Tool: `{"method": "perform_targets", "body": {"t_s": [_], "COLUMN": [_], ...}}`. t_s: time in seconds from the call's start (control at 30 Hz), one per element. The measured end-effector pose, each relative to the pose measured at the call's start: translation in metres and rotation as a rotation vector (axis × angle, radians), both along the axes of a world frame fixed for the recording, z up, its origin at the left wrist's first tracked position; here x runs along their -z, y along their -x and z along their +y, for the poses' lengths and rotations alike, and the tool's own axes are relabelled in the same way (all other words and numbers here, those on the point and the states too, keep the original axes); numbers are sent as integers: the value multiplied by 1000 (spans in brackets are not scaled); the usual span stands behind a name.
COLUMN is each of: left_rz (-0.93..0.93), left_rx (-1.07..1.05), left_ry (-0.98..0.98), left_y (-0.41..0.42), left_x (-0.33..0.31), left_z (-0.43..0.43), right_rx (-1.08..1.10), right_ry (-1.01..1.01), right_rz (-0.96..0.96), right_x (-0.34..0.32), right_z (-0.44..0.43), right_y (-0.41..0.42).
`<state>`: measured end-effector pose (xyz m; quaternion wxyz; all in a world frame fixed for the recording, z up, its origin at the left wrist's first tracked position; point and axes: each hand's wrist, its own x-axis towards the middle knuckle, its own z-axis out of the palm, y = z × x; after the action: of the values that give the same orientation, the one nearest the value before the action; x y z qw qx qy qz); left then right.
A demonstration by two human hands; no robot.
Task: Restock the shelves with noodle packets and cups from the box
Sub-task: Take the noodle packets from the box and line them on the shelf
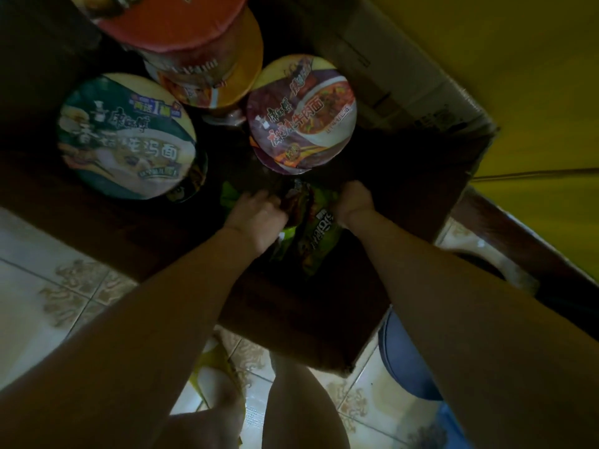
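Both my arms reach down into a dark cardboard box (pixel 421 202). My left hand (pixel 256 212) and my right hand (pixel 355 200) grip the two sides of a green noodle packet (pixel 311 234) lying low in the box. Behind the packet stand noodle cups: a green-lidded cup (pixel 126 137) at the left, a purple-lidded cup (pixel 301 111) at the right, and an orange-and-red cup (pixel 201 59) stacked higher at the back. The fingers of both hands are partly hidden by the packet and the gloom.
The box stands on a patterned tile floor (pixel 48 270). A yellow wall or panel (pixel 518 59) rises at the right, with a blue rounded object (pixel 408 361) on the floor beside the box. My legs and a foot show at the bottom.
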<state>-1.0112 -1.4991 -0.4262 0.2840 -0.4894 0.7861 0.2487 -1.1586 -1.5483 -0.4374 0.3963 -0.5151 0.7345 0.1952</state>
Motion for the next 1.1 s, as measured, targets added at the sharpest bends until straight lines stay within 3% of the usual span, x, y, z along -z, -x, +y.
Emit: {"method": "perform_targets", "body": {"t_s": [0.4, 0.5, 0.7, 0.9, 1.1], "left_rz": [160, 258, 337, 481, 464], "left_rx": [-220, -289, -386, -656, -810], "left_ry": [231, 406, 394, 390, 499], "left_y": [-23, -35, -59, -72, -81], "left_x": [-157, -202, -285, -364, -441], "left_z": [27, 30, 45, 73, 99], "right_rx": [116, 101, 26, -28, -109], "right_ry": [142, 151, 241, 367, 473], "right_rz": [-49, -56, -70, -172, -258], "right_x": [-147, -192, -280, -369, -446], "right_z": [30, 36, 47, 54, 55], "right_y": [-12, -12, -20, -40, -58]}}
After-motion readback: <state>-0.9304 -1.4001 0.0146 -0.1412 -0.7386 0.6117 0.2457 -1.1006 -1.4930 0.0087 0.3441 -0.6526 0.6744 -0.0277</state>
